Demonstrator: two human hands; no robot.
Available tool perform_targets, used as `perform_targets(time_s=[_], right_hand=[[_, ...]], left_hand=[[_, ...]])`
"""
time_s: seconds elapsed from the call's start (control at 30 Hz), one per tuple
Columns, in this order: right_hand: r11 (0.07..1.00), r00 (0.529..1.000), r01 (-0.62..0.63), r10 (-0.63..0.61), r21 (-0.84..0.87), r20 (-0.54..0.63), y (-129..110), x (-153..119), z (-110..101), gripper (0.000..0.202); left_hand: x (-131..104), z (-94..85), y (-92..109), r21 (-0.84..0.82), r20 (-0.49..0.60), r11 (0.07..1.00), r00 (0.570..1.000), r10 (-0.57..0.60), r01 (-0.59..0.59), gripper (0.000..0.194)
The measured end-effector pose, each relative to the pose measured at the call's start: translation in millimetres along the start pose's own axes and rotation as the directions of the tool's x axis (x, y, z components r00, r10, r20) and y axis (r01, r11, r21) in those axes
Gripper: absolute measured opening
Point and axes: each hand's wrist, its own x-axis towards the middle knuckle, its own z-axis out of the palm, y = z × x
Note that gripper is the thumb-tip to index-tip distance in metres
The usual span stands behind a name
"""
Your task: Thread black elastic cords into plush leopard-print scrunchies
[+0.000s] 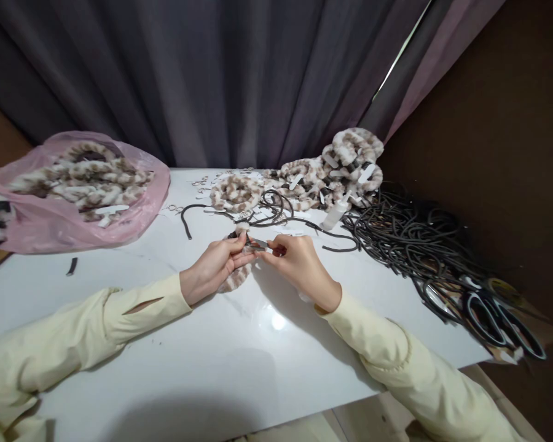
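Close together over the middle of the white table are my two hands. My left hand pinches a brown-and-white furry strip, partly hidden behind its fingers; a dark part shows near the thumb. Closed on a thin, grey, metallic tool is my right hand. The tool points left and reaches the left fingertips. Its exact kind is too small to make out. Just beyond the hands lie black cords and a furry ring.
A pink plastic bag of furry rings stands at the left. At the back right are piled furry rings with white tags, and a small translucent bottle. Tangled black cords and dark-handled scissors line the right edge.
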Motion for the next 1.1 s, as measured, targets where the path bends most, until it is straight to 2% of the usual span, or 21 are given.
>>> perform_targets(time_s=[0.27,0.57,0.73,0.9,1.1], right_hand=[[0.998,0.999,0.035,-0.035,-0.057,0.009,-2,-2,7,0.017],[0.955,0.998,0.07,-0.067,-0.289,0.02,-11,-1,20,0.013],[0.983,0.999,0.041,-0.04,-0.178,0.008,-5,1,14,0.015],[0.997,0.999,0.024,-0.026,-0.077,-0.02,-2,-1,0,0.022],[0.997,1.0,0.022,-0.023,-0.069,-0.007,-2,0,4,0.021]], left_hand=[[0,-0.9,-4,-0.001,0.008,1.0,1.0,0.028,-0.028,0.014],[3,-2.4,-5,0.007,-0.044,0.997,0.997,0.071,-0.071,0.02],[7,-4.2,0,-0.048,0.006,0.999,1.0,0.021,-0.02,0.014],[7,-4.4,2,-0.009,0.013,1.0,1.0,-0.007,0.007,0.015],[6,-3.5,3,-0.021,0.039,1.0,0.999,-0.013,0.014,0.015]])
